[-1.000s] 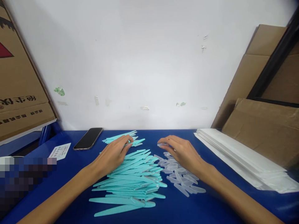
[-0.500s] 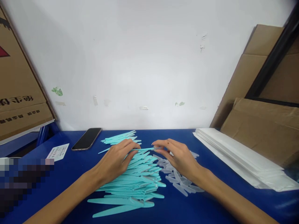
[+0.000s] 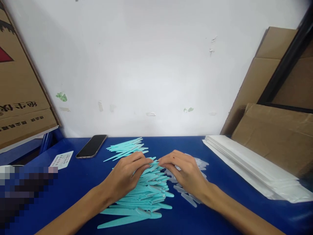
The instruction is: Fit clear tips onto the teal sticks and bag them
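Note:
A big heap of thin turquoise plastic sticks (image 3: pixel 146 192) lies on the blue table (image 3: pixel 80 182). My left hand (image 3: pixel 126 174) rests over the heap's top, fingers pinched on one turquoise stick (image 3: pixel 153 162). My right hand (image 3: pixel 186 171) meets it fingertip to fingertip, pinching at the same stick's right end, where a small clear cap seems to sit. Under and beside my right hand lies a scatter of clear plastic caps (image 3: pixel 189 195). A smaller bundle of turquoise sticks (image 3: pixel 126 147) lies further back.
A black phone (image 3: pixel 91 146) and a white card (image 3: pixel 62 160) lie at the back left. A stack of white flat bags (image 3: pixel 249 166) runs along the right, with cardboard sheets (image 3: pixel 276 137) behind it. A cardboard box (image 3: pixel 19 98) leans at the left.
My hands came together over the heap: the left brought a turquoise stick from the far bundle, the right left the clear caps, and both fingertips now meet at the stick's end.

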The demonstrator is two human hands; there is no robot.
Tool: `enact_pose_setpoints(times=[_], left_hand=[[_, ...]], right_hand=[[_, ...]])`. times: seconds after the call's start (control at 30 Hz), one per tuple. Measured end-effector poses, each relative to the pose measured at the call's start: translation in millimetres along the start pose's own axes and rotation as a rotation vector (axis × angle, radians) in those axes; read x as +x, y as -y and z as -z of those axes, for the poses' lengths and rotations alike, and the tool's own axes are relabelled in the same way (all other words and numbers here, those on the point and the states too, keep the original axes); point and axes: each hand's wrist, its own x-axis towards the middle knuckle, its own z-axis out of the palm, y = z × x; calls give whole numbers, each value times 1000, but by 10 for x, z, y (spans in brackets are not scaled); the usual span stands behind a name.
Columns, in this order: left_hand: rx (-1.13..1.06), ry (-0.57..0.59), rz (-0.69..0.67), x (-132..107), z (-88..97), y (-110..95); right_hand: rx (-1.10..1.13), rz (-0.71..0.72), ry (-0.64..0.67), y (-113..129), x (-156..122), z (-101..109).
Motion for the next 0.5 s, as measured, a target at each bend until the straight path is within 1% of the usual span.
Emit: enact_pose_setpoints(times=[0.17,0.27,0.33,0.4,0.43,0.5], left_hand=[[-51,-12,1,-13,4,-30],[-24,-20,-11,-1,-1,-42],[54,-24,-41,14,-5,-29],[152,-33,-54,33,10,20],[198,-42,-38,41,29,62],[275,-63,52,50,89,184]], right_hand=[[-2,-9,-8,55,13,38],[-31,-20,10,62,11,27],[-114,-47,73,47,8,26],[-249,-68,141,11,13,54],[-320,-79,155,-17,19,85],[-450,-125,131,-94,40,179]])
